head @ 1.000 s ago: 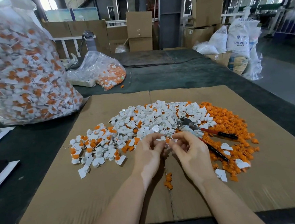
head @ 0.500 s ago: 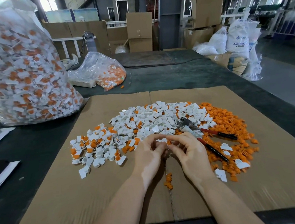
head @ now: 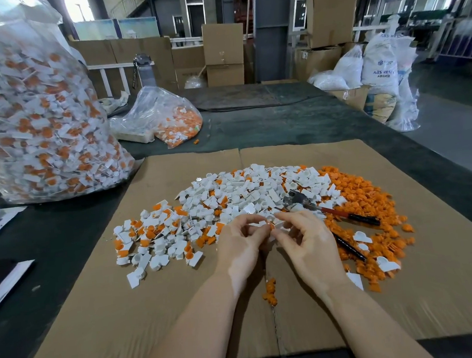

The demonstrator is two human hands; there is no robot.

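Observation:
My left hand (head: 241,244) and my right hand (head: 307,243) meet fingertip to fingertip over the cardboard sheet (head: 183,310). Between them they pinch a small white plastic piece with an orange insert (head: 270,226). Behind the hands lies a heap of white pieces (head: 247,195). Orange inserts (head: 363,197) spread out on the right. Assembled white-and-orange pieces (head: 154,236) lie on the left. A few orange inserts (head: 269,290) sit on the cardboard under my wrists.
Pliers with red-and-black handles (head: 330,213) lie among the parts at the right. A big clear bag of assembled pieces (head: 32,115) stands at the left, a smaller bag (head: 165,119) behind. Cardboard boxes (head: 223,52) and white sacks (head: 378,63) stand beyond the dark table (head: 281,124).
My hands stay at the same spot; the fingers have shifted slightly around the small piece held between them. Nothing else has moved.

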